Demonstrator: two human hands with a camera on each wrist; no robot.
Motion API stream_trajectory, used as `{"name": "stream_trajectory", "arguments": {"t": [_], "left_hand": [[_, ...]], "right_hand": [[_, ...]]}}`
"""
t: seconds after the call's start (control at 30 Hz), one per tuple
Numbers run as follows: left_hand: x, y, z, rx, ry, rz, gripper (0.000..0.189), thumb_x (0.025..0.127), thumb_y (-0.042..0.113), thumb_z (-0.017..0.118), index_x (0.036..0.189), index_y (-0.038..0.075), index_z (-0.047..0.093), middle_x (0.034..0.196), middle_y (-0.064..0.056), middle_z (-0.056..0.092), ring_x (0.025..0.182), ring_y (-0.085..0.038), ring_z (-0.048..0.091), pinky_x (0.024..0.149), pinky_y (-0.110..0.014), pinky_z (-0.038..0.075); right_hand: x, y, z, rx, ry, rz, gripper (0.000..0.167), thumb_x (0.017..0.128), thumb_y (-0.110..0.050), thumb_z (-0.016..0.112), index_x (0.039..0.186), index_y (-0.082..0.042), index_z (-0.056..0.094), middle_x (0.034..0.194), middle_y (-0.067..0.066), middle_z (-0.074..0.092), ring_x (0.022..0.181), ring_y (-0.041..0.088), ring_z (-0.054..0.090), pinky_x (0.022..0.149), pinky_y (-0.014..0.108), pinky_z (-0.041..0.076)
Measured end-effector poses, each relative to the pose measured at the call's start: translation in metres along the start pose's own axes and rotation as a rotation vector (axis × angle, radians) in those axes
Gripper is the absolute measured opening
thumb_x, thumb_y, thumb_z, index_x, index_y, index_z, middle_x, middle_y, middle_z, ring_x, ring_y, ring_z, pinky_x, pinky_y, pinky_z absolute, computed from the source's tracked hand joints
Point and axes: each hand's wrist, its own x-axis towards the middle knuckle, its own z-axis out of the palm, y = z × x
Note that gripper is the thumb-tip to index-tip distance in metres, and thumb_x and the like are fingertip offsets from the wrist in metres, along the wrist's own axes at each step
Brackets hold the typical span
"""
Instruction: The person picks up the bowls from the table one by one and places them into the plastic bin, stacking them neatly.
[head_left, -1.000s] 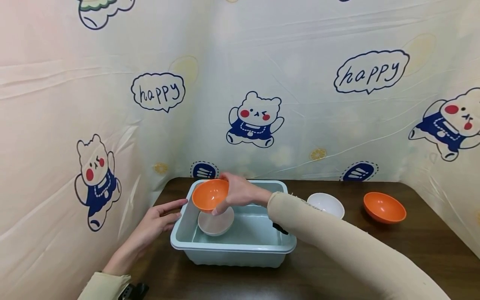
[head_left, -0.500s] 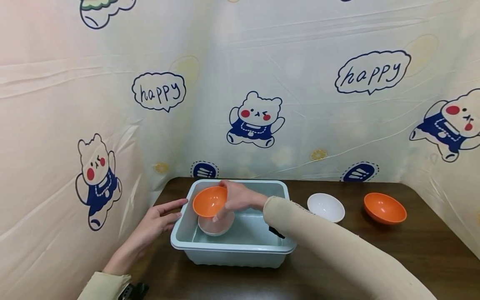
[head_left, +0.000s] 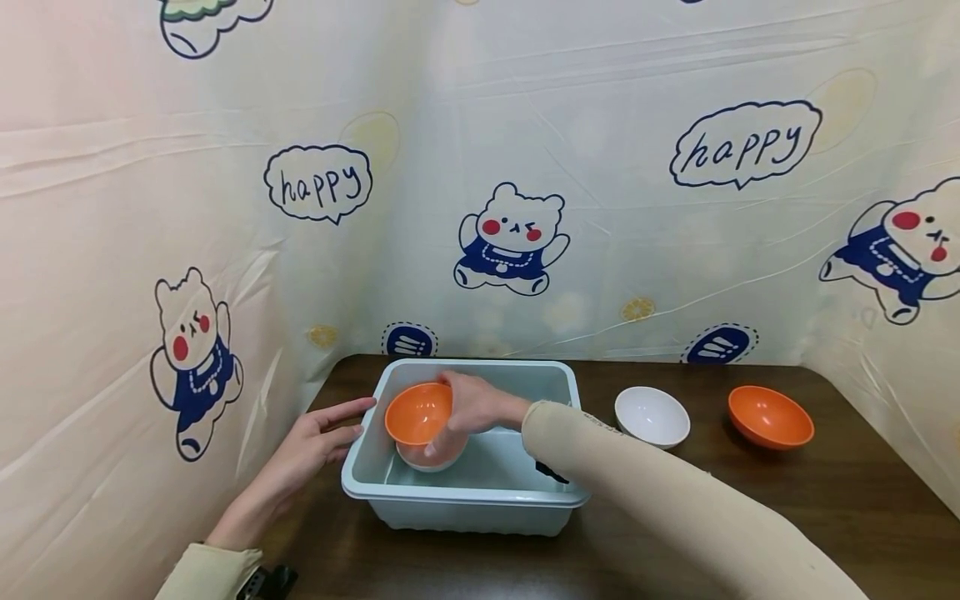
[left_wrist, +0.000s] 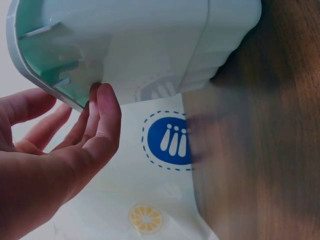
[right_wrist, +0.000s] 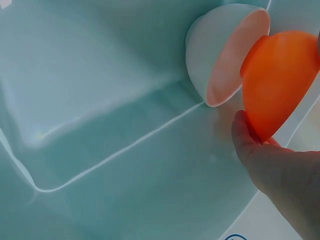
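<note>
Two bowls (head_left: 652, 415) stand right of the tub (head_left: 465, 496).

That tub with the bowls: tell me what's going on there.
A person is holding an orange bowl by its rim in the right hand, right over the white bowl inside the pale blue tub. Whether the two bowls touch is hard to tell. The left hand is at the tub's left rim. A second white bowl and a second orange bowl sit on the table, to the tub's right.
</note>
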Motion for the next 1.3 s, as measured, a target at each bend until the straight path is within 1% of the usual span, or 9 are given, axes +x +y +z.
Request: {"name": "stream_trajectory", "arguments": {"t": [0.27, 0.5, 0.77, 1.0, 1.23, 1.3], "left_hand": [[0.0, -0.002, -0.001, -0.006, -0.004, 0.013, 0.051, 0.11, 0.015, 0.055, 0.157, -0.002, 0.045, 0.159, -0.029, 0.042, 0.129, -0.041, 0.061, 0.095, -0.046, 0.058], [-0.001, -0.002, 0.0, -0.051, -0.025, 0.024, 0.052, 0.109, 0.012, 0.056, 0.157, -0.003, 0.044, 0.158, -0.03, 0.044, 0.127, -0.039, 0.063, 0.096, -0.045, 0.058], [0.0, -0.001, 0.0, -0.054, -0.031, 0.027, 0.053, 0.109, 0.013, 0.057, 0.157, -0.003, 0.044, 0.158, -0.029, 0.044, 0.128, -0.039, 0.063, 0.096, -0.045, 0.058], [-0.001, -0.002, -0.001, -0.055, -0.028, 0.022, 0.052, 0.109, 0.012, 0.057, 0.157, -0.003, 0.044, 0.157, -0.03, 0.044, 0.125, -0.038, 0.065, 0.093, -0.042, 0.059], [0.0, -0.002, -0.001, -0.055, -0.025, 0.021, 0.052, 0.109, 0.012, 0.056, 0.157, -0.003, 0.044, 0.158, -0.03, 0.044, 0.125, -0.038, 0.064, 0.093, -0.042, 0.059], [-0.001, -0.002, -0.001, -0.054, -0.025, 0.021, 0.052, 0.109, 0.012, 0.056, 0.157, -0.003, 0.044, 0.158, -0.03, 0.044, 0.125, -0.038, 0.064, 0.093, -0.042, 0.059]], "right_hand": [[0.002, 0.005, 0.007, -0.018, 0.017, 0.025, 0.102, 0.068, -0.039, 0.099, 0.15, -0.007, 0.048, 0.127, 0.002, 0.063, 0.109, 0.019, 0.058, 0.099, 0.042, 0.054], [0.002, 0.009, 0.008, -0.052, 0.018, 0.013, 0.098, 0.07, -0.04, 0.098, 0.148, -0.006, 0.05, 0.125, 0.003, 0.064, 0.107, 0.019, 0.059, 0.099, 0.039, 0.053], [0.003, 0.01, 0.01, -0.068, 0.012, 0.016, 0.094, 0.071, -0.039, 0.098, 0.146, -0.006, 0.051, 0.123, 0.004, 0.065, 0.104, 0.018, 0.059, 0.097, 0.038, 0.054], [0.003, 0.009, 0.012, -0.098, 0.007, 0.017, 0.088, 0.072, -0.039, 0.097, 0.141, -0.006, 0.054, 0.118, 0.002, 0.064, 0.103, 0.018, 0.058, 0.097, 0.037, 0.053], [0.004, 0.006, 0.015, -0.154, 0.002, 0.031, 0.094, 0.072, -0.043, 0.097, 0.145, -0.002, 0.053, 0.123, 0.005, 0.062, 0.106, 0.018, 0.056, 0.098, 0.036, 0.052], [0.004, 0.006, 0.015, -0.157, -0.002, 0.033, 0.094, 0.073, -0.044, 0.096, 0.145, -0.002, 0.053, 0.124, 0.006, 0.062, 0.106, 0.019, 0.055, 0.098, 0.036, 0.052]]}}
